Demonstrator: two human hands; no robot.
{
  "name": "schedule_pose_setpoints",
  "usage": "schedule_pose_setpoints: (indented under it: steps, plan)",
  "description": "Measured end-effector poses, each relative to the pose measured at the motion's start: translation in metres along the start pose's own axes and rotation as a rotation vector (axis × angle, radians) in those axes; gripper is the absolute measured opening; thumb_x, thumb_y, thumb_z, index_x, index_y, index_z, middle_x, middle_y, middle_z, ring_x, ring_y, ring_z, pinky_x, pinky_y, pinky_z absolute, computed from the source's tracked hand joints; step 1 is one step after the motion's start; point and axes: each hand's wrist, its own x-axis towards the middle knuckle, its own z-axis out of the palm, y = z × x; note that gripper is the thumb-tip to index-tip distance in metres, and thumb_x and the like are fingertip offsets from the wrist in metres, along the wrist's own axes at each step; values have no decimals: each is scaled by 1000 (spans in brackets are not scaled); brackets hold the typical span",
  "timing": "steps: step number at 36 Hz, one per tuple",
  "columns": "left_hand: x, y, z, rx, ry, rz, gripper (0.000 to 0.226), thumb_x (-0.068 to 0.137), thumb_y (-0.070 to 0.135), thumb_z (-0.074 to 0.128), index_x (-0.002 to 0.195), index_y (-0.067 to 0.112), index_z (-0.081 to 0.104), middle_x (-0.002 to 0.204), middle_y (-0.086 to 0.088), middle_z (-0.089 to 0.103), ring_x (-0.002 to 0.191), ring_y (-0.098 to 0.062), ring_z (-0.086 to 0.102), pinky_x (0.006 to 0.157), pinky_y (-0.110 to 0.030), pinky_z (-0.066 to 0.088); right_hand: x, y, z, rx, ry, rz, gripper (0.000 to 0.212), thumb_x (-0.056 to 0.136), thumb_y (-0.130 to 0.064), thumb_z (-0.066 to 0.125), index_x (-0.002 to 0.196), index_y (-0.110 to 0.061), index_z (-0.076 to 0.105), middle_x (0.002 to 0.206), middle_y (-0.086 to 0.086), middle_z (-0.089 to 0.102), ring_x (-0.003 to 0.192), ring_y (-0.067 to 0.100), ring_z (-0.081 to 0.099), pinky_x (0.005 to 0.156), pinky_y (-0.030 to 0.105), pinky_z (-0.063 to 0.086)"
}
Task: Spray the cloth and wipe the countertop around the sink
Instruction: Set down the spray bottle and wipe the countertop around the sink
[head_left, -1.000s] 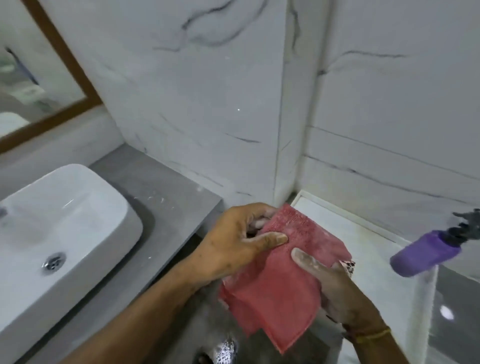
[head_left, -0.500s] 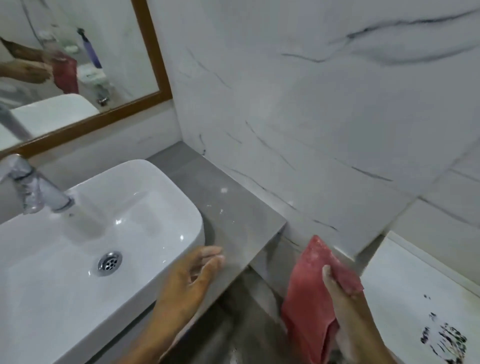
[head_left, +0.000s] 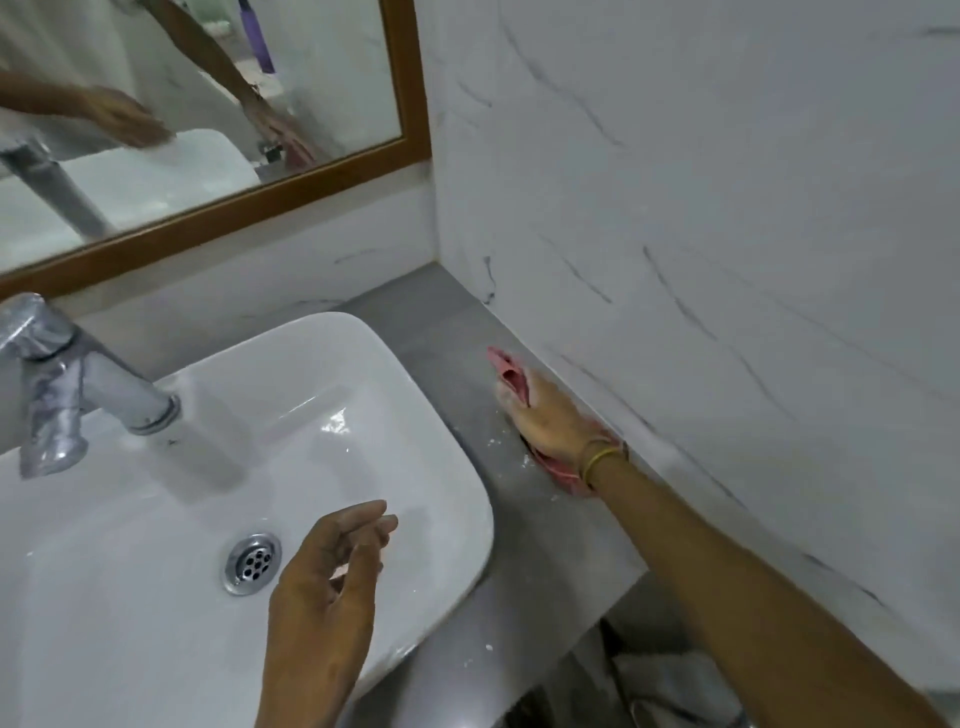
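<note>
Landmark: the white sink (head_left: 426, 426), which sits on the grey countertop (head_left: 545, 545).
Cloth: the red cloth (head_left: 511, 375) lies flat on the countertop to the right of the sink, just beside the marble wall (head_left: 727, 234).
Your right hand: your right hand (head_left: 545, 418) presses the cloth down with flat, spread fingers; the cloth shows in front of the fingertips and behind the wrist. A yellow bangle (head_left: 597, 457) is on this wrist.
Your left hand: your left hand (head_left: 324, 587) hovers over the front of the sink, near the drain (head_left: 252, 564), with loosely curled, open fingers and holds nothing.
In the way: small white specks (head_left: 493, 442) lie on the countertop between the sink and the cloth.
Around: the faucet (head_left: 67, 384) stands at the left back of the sink; the mirror (head_left: 208, 104) with its wooden frame hangs behind the sink.
</note>
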Motion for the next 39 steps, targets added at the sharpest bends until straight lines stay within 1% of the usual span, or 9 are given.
schedule_pose_setpoints:
  steps: [3, 5, 7, 10, 13, 17, 28, 34, 39]
  plan:
    - [32, -5, 20, 146, 48, 29, 31, 91, 12, 57, 93, 43, 62, 97, 24, 71, 97, 2, 64, 82, -25, 50, 45, 30, 38, -455, -171, -55, 75, 94, -59, 36, 152, -16, 14, 161, 16, 11, 146, 37, 15, 119, 51, 14]
    - [61, -4, 38, 248, 37, 20, 29, 92, 20, 56, 114, 38, 57, 121, 16, 60, 116, -11, 57, 93, -29, 47, 66, 49, 57, -611, -212, -118, 76, 91, -64, 32, 152, -29, 3, 163, 10, -4, 147, 40, 4, 117, 56, 6]
    - [89, 1, 58, 362, -9, -23, 52, 94, 31, 52, 143, 23, 36, 149, 3, 39, 139, -20, 37, 116, -36, 30, 79, 61, 67, -707, -174, -216, 75, 90, -66, 29, 151, -33, 1, 163, 9, -6, 147, 41, 2, 117, 56, 5]
    - [128, 8, 91, 445, -69, -59, 74, 98, 36, 42, 152, 8, 0, 163, -9, 4, 151, -21, 4, 119, -28, 4, 100, 63, 71, -770, -127, -350, 73, 90, -66, 27, 151, -30, 9, 163, 10, 3, 147, 38, 10, 118, 54, 13]
    - [153, 13, 114, 425, -51, -133, 75, 100, 34, 37, 150, 7, -12, 155, -29, 24, 144, -38, 27, 121, -43, 19, 117, 51, 70, -768, -130, -451, 74, 87, -64, 22, 151, -27, 17, 162, 11, 10, 146, 36, 15, 117, 52, 16]
    - [166, 16, 125, 443, 70, -146, 69, 99, 30, 33, 151, 16, -10, 146, -23, 42, 129, -38, 49, 110, -48, 40, 124, 35, 80, -750, -185, -518, 74, 83, -60, 17, 150, -29, 20, 162, 10, 14, 145, 37, 16, 116, 52, 19]
    - [170, 14, 123, 459, 132, -105, 60, 101, 24, 32, 152, 13, 4, 159, -11, 26, 144, -28, 31, 119, -37, 26, 25, 95, 66, -637, -148, -511, 59, 90, -48, 43, 146, -40, 27, 162, -1, 15, 145, 30, 22, 115, 49, 25]
    - [171, 10, 125, 434, 153, -91, 58, 101, 24, 31, 152, 16, 6, 162, -3, 18, 148, -21, 21, 118, -28, 18, 95, 65, 66, -669, -60, -340, 57, 93, -49, 35, 148, -37, 25, 161, 3, 18, 143, 39, 23, 115, 51, 21]
    - [173, 7, 123, 448, 161, -109, 57, 101, 26, 30, 152, 17, 6, 160, -4, 23, 146, -23, 27, 114, -24, 16, 146, 8, 113, -704, -134, -479, 58, 96, -49, 34, 150, -32, 20, 163, 6, 9, 143, 39, 17, 116, 50, 17]
